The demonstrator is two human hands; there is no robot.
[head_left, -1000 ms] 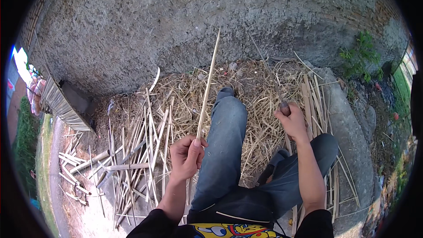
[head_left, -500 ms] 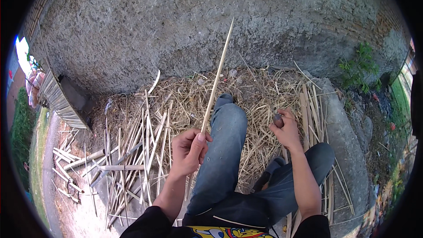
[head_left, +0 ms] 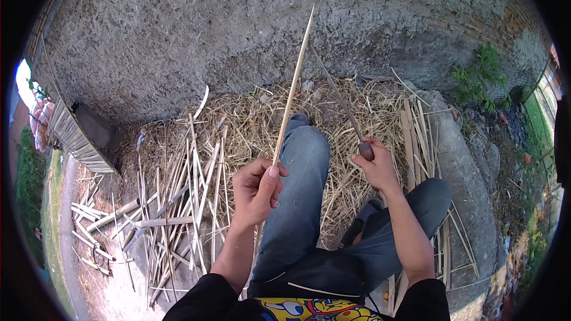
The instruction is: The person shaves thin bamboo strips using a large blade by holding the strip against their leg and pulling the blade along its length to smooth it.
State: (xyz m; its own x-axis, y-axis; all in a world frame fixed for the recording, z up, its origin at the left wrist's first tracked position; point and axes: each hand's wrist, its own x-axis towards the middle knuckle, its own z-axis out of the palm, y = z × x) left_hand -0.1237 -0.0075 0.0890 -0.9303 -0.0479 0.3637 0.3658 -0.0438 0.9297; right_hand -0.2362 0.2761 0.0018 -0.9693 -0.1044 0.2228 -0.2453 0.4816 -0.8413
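My left hand (head_left: 256,191) pinches the lower end of a pale split bamboo strip (head_left: 294,88) between thumb and fingers. The strip rises upright and narrows to a point in front of the wall. In my right hand (head_left: 379,169) is a knife (head_left: 341,98), gripped by its dark round wooden handle. Its long thin blade slants up and to the left, the tip near the upper part of the strip. Whether blade and strip touch, I cannot tell. My bent knee (head_left: 303,172) in jeans lies between the two hands.
Shavings (head_left: 253,113) cover the ground before a rough grey wall (head_left: 250,35). A heap of bamboo pieces (head_left: 178,214) lies at left, and long strips (head_left: 419,137) lie at right beside a concrete edge (head_left: 455,160). A slatted panel (head_left: 80,137) leans far left; a green plant (head_left: 485,77) grows right.
My right hand has risen slightly left, and the knife blade has swung up toward the strip. My left hand still holds the strip, a little higher in view.
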